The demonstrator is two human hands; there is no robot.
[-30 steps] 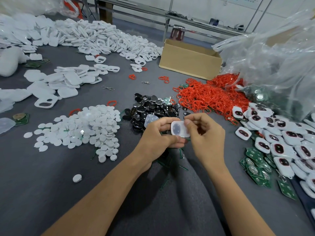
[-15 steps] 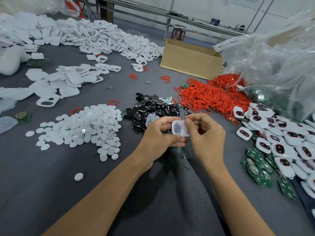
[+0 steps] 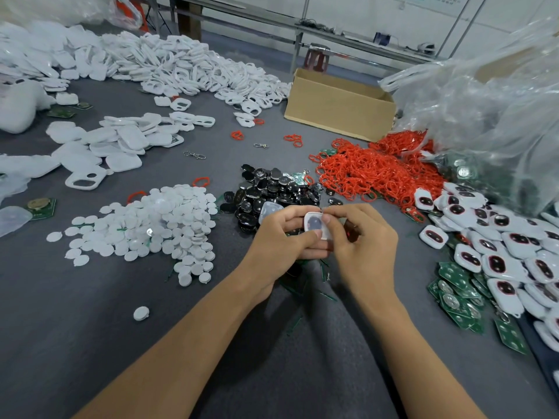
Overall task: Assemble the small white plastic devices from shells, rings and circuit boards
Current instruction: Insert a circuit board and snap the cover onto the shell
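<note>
A small white shell [image 3: 316, 225] with a dark oval inset is held between both hands over the grey table [image 3: 75, 313]. My left hand [image 3: 281, 237] grips it from the left, thumb under its lower edge. My right hand [image 3: 360, 237] pinches its upper right edge with thumb and forefinger. A second translucent white shell [image 3: 267, 209] peeks out behind my left fingers. Beyond the hands lie a heap of black oval pieces [image 3: 272, 189], a pile of red rings [image 3: 375, 173] and green circuit boards [image 3: 459, 291].
White round discs [image 3: 151, 225] are heaped at the left. White shells [image 3: 169, 62] fill the far left. Assembled white units [image 3: 499, 246] are piled at the right. A cardboard box [image 3: 338, 107] and clear plastic bags [image 3: 490, 110] stand at the back right.
The hands and the shell stay in nearly the same place. My right fingertips have shifted a little along the shell's top edge.
</note>
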